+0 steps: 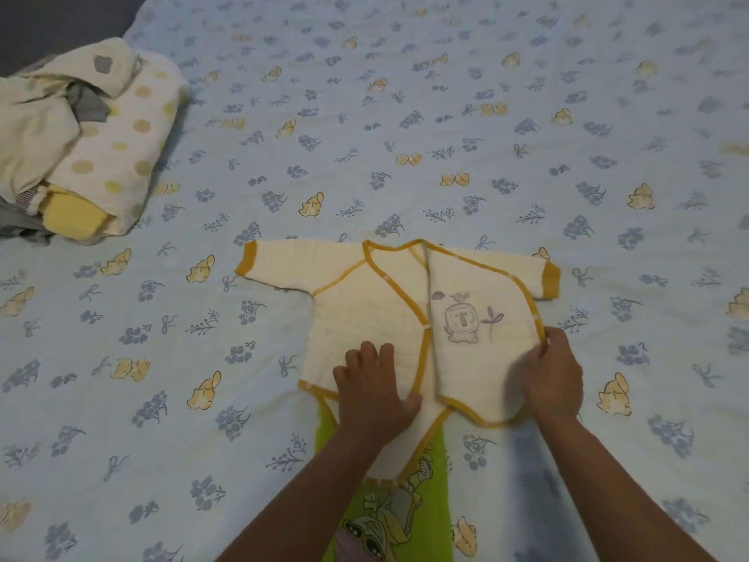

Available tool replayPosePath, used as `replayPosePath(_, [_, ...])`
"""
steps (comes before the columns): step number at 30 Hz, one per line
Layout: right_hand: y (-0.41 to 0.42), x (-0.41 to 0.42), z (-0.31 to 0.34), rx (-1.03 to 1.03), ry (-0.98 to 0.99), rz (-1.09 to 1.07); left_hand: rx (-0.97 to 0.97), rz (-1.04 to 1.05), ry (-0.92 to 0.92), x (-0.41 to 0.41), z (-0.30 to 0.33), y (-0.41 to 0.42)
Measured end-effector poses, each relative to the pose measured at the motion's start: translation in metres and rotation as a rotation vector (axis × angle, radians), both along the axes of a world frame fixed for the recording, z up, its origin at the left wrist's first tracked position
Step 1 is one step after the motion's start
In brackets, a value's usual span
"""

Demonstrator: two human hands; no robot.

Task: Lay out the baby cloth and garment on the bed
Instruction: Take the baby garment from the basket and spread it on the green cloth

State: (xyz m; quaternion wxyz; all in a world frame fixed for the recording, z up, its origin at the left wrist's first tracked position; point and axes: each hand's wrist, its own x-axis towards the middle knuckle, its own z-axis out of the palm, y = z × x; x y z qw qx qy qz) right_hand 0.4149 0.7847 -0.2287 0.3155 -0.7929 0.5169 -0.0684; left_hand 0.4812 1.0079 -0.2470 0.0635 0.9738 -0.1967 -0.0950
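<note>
A cream baby garment (377,302) with mustard trim and a grey lion print lies spread on the bed, both sleeves out to the sides. My left hand (375,389) presses flat on its lower left panel, fingers apart. My right hand (553,375) pinches the trimmed edge of the right front flap, which is folded over the body. Under the garment's bottom hem lies a bright green cloth (389,500) with a cartoon print, partly hidden by my forearms.
A light blue bedsheet (405,135) with flower and bear prints covers the bed. At the far left sits a pile of baby clothes (81,144), cream with dots, yellow and grey pieces. The dark bed edge shows at the top left.
</note>
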Motion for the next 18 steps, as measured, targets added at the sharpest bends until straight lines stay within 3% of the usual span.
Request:
replayPosePath(2, [-0.016,0.002,0.003,-0.051,0.010,0.014,-0.141,0.050,0.033,0.007,0.006,0.008])
replayPosePath(5, [-0.028,0.008,0.005,-0.052,0.047,0.062,-0.467,0.376,0.096,0.041,0.014,0.043])
replayPosePath(8, [-0.032,0.014,0.001,-0.041,0.081,0.115,-0.557,0.683,0.053,0.082,0.020,0.091])
replayPosePath(11, [-0.035,0.016,-0.001,-0.031,0.119,0.096,-0.455,0.838,0.091,0.105,0.016,0.127])
replayPosePath(13, [-0.038,0.017,-0.003,-0.019,0.147,0.098,-0.346,0.776,0.157,0.110,0.011,0.138])
replayPosePath(18, [-0.038,0.022,0.005,0.034,0.199,0.158,-0.064,0.682,0.103,0.117,0.023,0.123])
